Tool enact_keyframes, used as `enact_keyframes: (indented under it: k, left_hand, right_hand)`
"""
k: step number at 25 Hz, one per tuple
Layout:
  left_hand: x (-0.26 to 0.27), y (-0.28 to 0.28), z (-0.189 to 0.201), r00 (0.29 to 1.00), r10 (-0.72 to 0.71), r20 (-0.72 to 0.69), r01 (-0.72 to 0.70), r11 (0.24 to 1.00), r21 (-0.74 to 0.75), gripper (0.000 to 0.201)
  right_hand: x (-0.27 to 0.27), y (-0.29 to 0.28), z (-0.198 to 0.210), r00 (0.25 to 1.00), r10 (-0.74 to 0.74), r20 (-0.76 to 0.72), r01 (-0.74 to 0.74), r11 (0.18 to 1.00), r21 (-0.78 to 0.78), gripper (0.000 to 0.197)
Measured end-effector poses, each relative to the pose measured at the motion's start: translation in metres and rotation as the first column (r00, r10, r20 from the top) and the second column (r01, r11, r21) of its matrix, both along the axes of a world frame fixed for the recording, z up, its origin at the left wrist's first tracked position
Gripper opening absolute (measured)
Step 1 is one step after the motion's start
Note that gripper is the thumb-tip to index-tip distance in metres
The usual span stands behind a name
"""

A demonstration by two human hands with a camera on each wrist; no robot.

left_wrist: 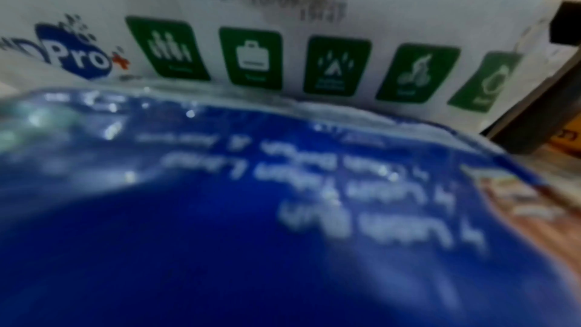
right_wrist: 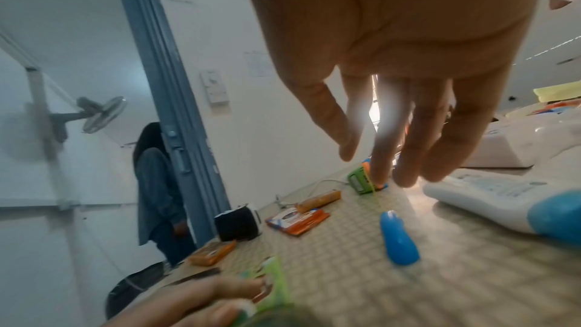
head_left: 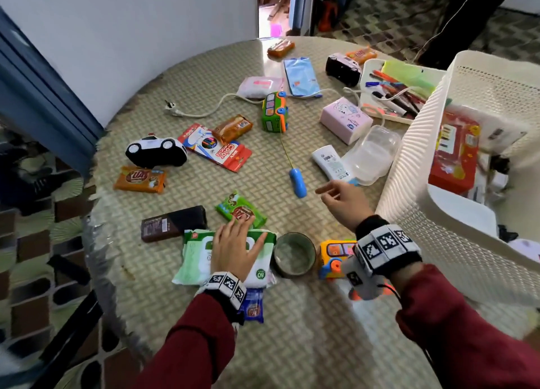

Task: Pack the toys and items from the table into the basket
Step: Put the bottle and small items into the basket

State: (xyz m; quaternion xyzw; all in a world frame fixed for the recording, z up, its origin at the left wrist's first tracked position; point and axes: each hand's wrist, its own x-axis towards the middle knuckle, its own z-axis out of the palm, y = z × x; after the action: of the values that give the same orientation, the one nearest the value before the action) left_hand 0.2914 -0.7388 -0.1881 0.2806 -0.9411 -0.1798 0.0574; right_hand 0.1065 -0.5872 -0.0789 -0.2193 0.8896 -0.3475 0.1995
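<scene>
My left hand lies flat with straight fingers on a green and white wet-wipes pack at the table's near edge. The left wrist view shows that pack's side behind a blue snack packet. My right hand hovers open and empty over the table; its fingers hang relaxed. Just beyond it lie a blue pull handle and a white remote. The white lattice basket stands at the right with a red box inside.
Near my hands: a green cup, yellow toy bus, green snack packet, brown box. Farther: toy police car, colour pencils, green toy bus, clear tub, pen tray. A person stands by the door.
</scene>
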Motion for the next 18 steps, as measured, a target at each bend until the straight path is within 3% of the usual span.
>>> enact_keyframes:
  k: [5, 9, 12, 16, 18]
  left_hand:
    - [-0.002, -0.001, -0.012, 0.998, 0.012, -0.054, -0.015, 0.998, -0.058, 0.064]
    - [-0.003, -0.001, -0.011, 0.998, 0.033, -0.045, -0.035, 0.998, -0.052, 0.061]
    - [-0.003, 0.000, -0.012, 0.998, 0.044, -0.050, -0.047, 0.997, -0.063, 0.058]
    - [-0.002, 0.000, -0.012, 0.997, 0.049, -0.059, -0.054, 0.996, -0.071, 0.057]
    - [-0.003, 0.000, -0.012, 0.997, 0.049, -0.059, -0.053, 0.996, -0.068, 0.057]
  right_hand:
    - [-0.094, -0.030, -0.031, 0.992, -0.085, -0.093, 0.112, 0.933, 0.343, 0.038]
    - [-0.117, -0.040, -0.061, 0.989, -0.125, -0.075, 0.146, 0.844, 0.515, 0.045]
    - [-0.118, -0.040, -0.072, 0.988, -0.109, -0.110, 0.151, 0.838, 0.525, 0.043]
    - [-0.119, -0.032, -0.076, 0.985, -0.164, -0.050, 0.170, 0.887, 0.429, 0.070]
    - [-0.113, -0.031, -0.075, 0.984, -0.176, -0.007, 0.166, 0.909, 0.383, 0.075]
